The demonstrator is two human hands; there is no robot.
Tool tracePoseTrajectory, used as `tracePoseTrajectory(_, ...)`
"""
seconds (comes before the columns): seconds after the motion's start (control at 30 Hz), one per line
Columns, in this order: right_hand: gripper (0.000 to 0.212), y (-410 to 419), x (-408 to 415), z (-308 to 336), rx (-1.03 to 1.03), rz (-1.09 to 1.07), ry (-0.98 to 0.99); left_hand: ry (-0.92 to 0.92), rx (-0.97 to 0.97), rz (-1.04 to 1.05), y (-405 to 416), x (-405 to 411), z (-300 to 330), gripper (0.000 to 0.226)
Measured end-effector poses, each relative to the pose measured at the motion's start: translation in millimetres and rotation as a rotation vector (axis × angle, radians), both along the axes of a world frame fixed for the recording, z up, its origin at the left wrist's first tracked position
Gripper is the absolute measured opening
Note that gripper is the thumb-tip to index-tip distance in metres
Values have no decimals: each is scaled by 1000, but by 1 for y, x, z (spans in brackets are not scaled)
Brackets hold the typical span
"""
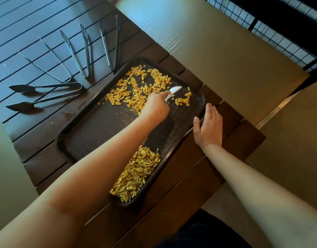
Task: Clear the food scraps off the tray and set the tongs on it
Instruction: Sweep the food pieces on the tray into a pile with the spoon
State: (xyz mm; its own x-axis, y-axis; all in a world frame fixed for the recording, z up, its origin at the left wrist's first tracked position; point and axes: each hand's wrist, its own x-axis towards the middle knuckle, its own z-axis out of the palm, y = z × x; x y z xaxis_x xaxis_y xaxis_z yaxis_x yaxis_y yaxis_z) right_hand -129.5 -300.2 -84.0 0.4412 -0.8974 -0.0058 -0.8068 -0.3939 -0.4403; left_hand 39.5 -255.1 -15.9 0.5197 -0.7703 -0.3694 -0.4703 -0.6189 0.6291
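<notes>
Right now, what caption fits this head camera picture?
Left hand scrapes food scraps across tray with white scraper.

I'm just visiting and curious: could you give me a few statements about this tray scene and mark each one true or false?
1. The left hand holds a white scraper over the tray. True.
2. The right hand grips a pair of tongs. False: it lies flat at the tray's edge, holding nothing.
3. The tongs already lie on the tray. False: all four pairs lie on the slatted table beside it.
4. A pile of yellow scraps sits in the tray's near corner. True.
5. The tray's far end is clean. False: scattered scraps cover it.
</notes>
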Motion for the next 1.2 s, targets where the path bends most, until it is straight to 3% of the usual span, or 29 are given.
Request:
tracePoseTrajectory(0.13,68,0,0,0,-1,0,0,-28,51,20,-11,5,0,56)
tracePoseTrajectory(0.4,69,0,0,1,-1,-3,10,12,89,-190,2,-17,-2,49)
tracePoseTrajectory(0.5,69,0,0,0,1,-2,-7,71,34,-68,13,-9,-5,49)
tracePoseTrajectory(0.6,68,-1,1,0,-3,-4,-13,14,27,96,20,0,-6,52)
tracePoseTrajectory(0.83,69,0,0,-1,3,-3,-1,73,63,-28,27,-25,-1,51)
tracePoseTrajectory(1.0,70,1,1,-1,10,-5,12,88,19,103,3,-20,-1,51)
tracePoseTrajectory(1.2,69,0,0,-2,-2,2,20,9,69,-127,-8,-28,-1,50)
